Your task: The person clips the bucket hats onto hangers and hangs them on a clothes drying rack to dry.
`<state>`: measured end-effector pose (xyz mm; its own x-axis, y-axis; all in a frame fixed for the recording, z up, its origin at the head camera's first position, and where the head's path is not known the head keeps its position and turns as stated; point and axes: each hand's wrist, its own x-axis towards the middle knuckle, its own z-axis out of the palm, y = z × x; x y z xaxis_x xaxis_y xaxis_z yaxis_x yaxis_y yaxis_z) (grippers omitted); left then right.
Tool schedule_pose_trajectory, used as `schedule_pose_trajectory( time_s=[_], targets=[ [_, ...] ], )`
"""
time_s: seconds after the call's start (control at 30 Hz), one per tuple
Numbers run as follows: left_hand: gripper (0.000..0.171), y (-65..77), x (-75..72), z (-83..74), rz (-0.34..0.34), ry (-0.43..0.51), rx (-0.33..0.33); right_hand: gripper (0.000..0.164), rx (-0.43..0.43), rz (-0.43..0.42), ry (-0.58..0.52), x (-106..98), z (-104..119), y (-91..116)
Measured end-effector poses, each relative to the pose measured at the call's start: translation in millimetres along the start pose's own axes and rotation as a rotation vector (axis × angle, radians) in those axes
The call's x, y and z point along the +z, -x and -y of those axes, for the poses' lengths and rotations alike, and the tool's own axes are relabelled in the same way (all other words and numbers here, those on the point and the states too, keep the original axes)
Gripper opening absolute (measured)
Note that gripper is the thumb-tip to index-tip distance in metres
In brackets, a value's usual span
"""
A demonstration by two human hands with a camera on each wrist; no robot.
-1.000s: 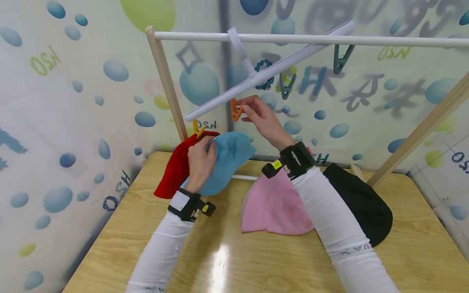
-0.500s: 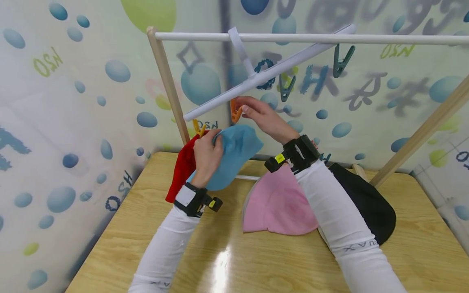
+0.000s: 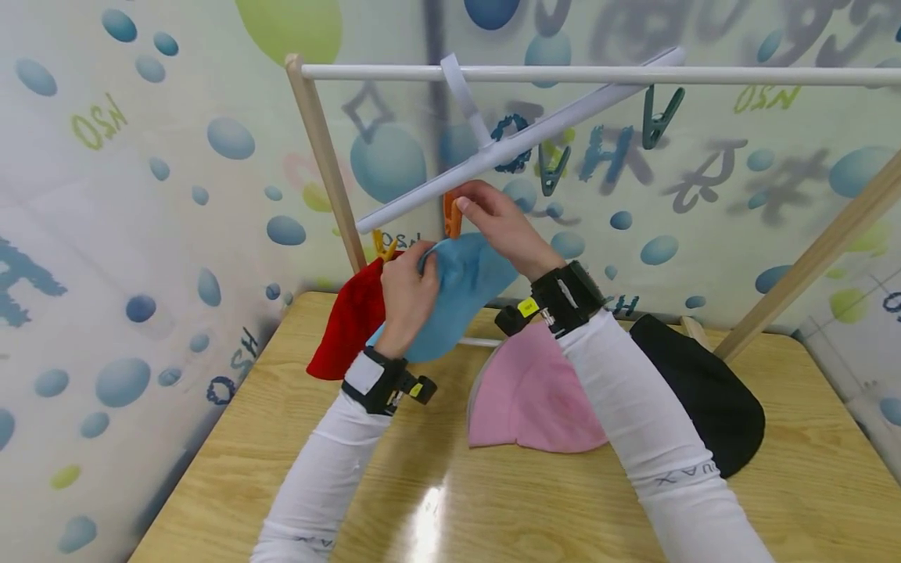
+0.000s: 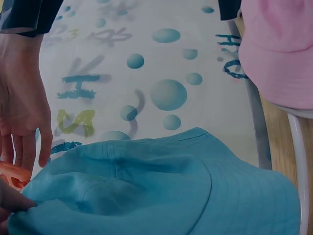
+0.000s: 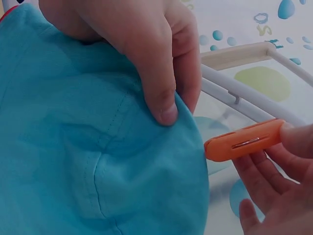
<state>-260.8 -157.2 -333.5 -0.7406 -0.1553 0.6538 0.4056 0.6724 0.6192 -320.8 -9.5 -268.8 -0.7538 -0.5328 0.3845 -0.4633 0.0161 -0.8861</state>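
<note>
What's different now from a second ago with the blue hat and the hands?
The left hand has lifted the blue hat up and to the right, closer to the orange clip. Nothing was newly grabbed or let go: the right hand still pinches that clip. The pink hat and black hat stayed on the table.

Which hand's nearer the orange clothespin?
Right: the right hand pinches the orange clothespin. The left hand is apart from it, lower left in the head view, gripping the blue bucket hat.
</note>
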Motion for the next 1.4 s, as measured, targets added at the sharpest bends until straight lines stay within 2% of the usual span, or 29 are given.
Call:
schedule_pose_trajectory(
  time_s=[0.27, 0.6, 0.9, 1.1, 1.4],
  targets=[
    [0.022, -3.3, -1.9, -3.2, 0.000, -0.004, 0.020, 0.027, -0.017, -0.057, -0.037, 6.1, 0.7, -1.3],
    [0.020, -9.1, -11.0, -9.6, -0.036, -0.013, 0.062, 0.027, -0.016, -0.052, -0.040, 4.2, 2.4, -0.5],
    [0.020, -7.5, -17.8, -11.6, -0.035, 0.023, 0.046, 0.034, 0.017, -0.007, 0.018, -1.2, 1.3, 2.6],
    [0.020, -3.9, -17.3, -11.3, -0.040, 0.020, 0.040, 0.036, 0.014, 0.022, 0.001, -3.5, -0.9, 6.7],
    [0.021, 0.4, -17.4, -11.0, -0.025, -0.012, 0.013, 0.035, -0.042, 0.025, -0.023, -5.9, -7.0, 9.9]
  ],
)
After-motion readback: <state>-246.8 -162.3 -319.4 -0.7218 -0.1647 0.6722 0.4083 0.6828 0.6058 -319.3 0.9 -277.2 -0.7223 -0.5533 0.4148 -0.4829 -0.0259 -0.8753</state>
